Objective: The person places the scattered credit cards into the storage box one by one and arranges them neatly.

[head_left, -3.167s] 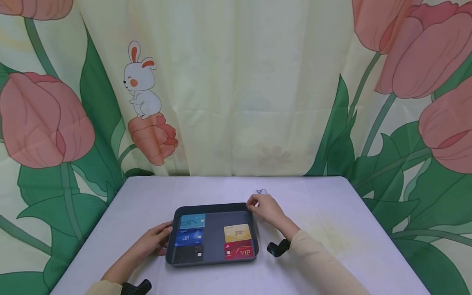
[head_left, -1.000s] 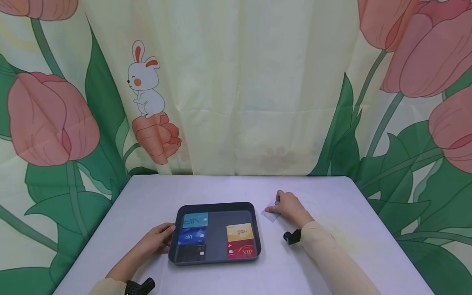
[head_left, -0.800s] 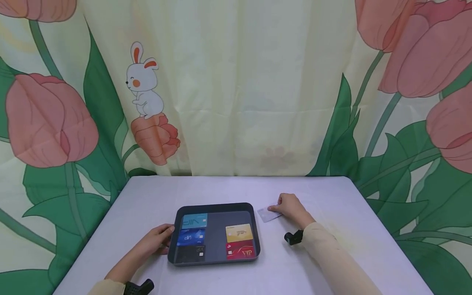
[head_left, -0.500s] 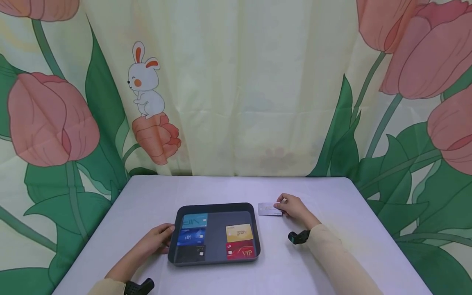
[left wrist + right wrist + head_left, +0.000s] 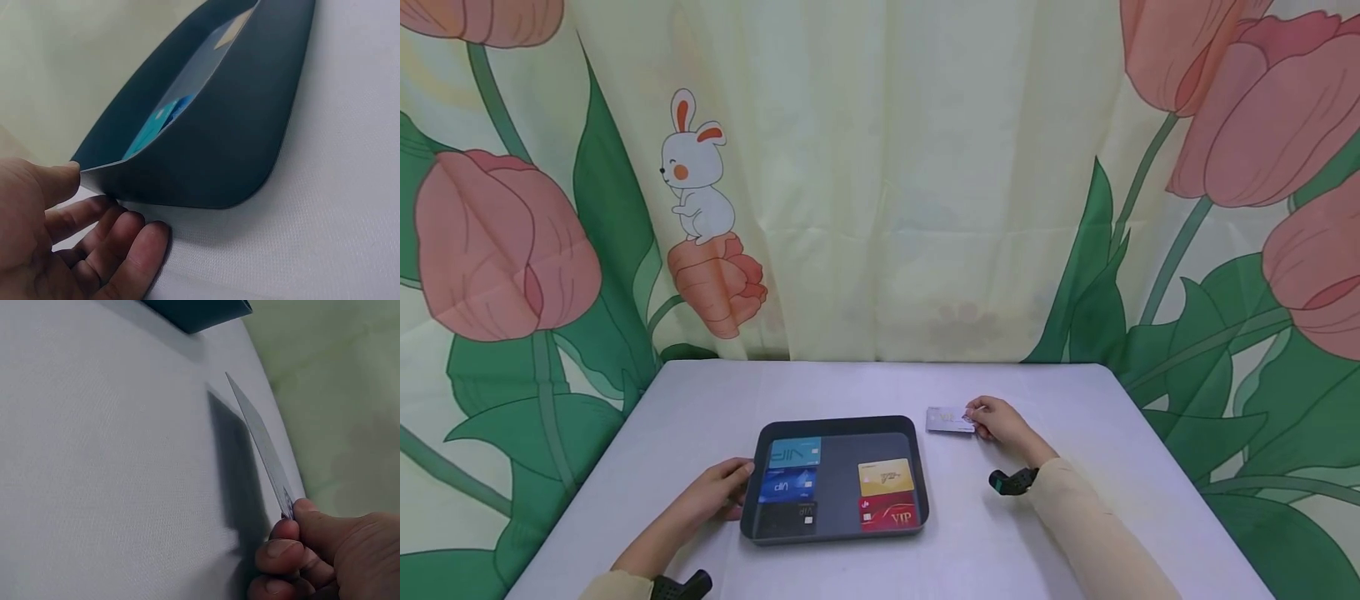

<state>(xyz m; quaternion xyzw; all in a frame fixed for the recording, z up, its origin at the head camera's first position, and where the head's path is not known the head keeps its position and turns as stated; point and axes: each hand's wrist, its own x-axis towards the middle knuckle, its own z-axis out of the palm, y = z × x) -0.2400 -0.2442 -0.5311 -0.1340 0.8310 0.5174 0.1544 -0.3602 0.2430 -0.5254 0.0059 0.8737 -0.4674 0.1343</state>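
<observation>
My right hand (image 5: 1000, 421) pinches a silver-white card (image 5: 946, 419) by its right end, to the right of the tray's far corner. In the right wrist view the card (image 5: 262, 445) is held between thumb and fingers, raised over the cloth with its shadow below. My left hand (image 5: 711, 492) holds the left side of the dark grey tray (image 5: 838, 492). Up close, the left thumb (image 5: 62, 181) lies at the tray's rim and the fingers curl near its underside. On the tray's left are teal (image 5: 796, 452), blue (image 5: 787, 485) and black (image 5: 784, 518) cards in a column.
Gold (image 5: 885, 477) and red (image 5: 887, 511) cards lie at the tray's right, with bare tray floor between the columns. A white cloth covers the table (image 5: 1075, 517). Behind its far edge hangs a curtain (image 5: 880, 208) printed with tulips and a rabbit.
My right hand has left the tray's far right corner and picked up the silver-white card from the table, then turned it level and shifted slightly right. My left hand stays at the tray.
</observation>
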